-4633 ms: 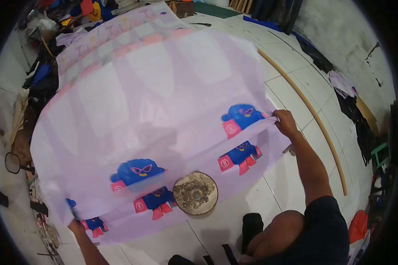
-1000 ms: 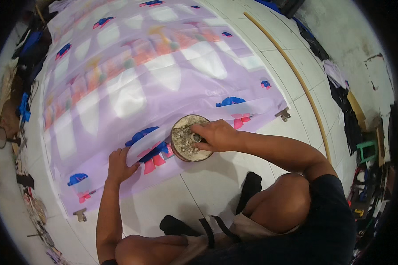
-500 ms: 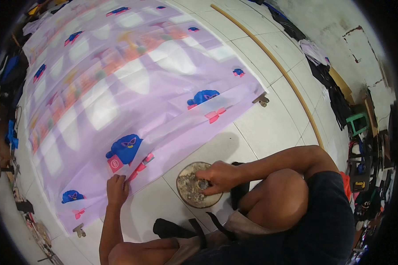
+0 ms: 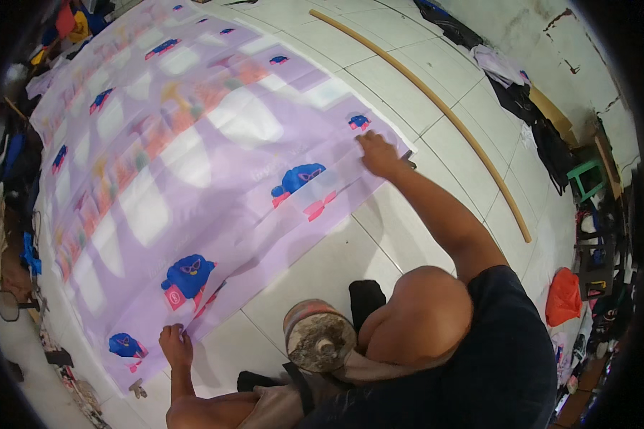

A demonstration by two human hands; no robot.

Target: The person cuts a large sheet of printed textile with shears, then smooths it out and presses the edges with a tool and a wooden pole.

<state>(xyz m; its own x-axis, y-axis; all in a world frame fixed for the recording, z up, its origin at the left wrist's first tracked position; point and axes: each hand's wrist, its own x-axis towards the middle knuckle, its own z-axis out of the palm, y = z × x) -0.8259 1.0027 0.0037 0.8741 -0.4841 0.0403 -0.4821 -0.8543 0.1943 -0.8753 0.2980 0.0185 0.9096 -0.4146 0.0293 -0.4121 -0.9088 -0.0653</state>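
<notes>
A large lilac printed sheet with blue cartoon figures lies over the floor, its near edge folded over in a strip. At the near left, my left hand pinches this folded edge. My right hand reaches out to the far right corner, fingers apart and resting on the strip beside a metal clip that my hand partly covers. Another metal clip grips the near left corner. Just in front of my knee stands a round container with a crusted top and a knob in its middle; neither hand touches it.
A long curved wooden-coloured pole lies on the white tiles to the right. Beyond it are dark cloths by the wall, a green stool and an orange bag. Clutter lines the left side.
My right hand has let go of the round container's knob and moved out to the sheet's right corner. My left hand has stayed at the folded edge, shifting slightly nearer me.
</notes>
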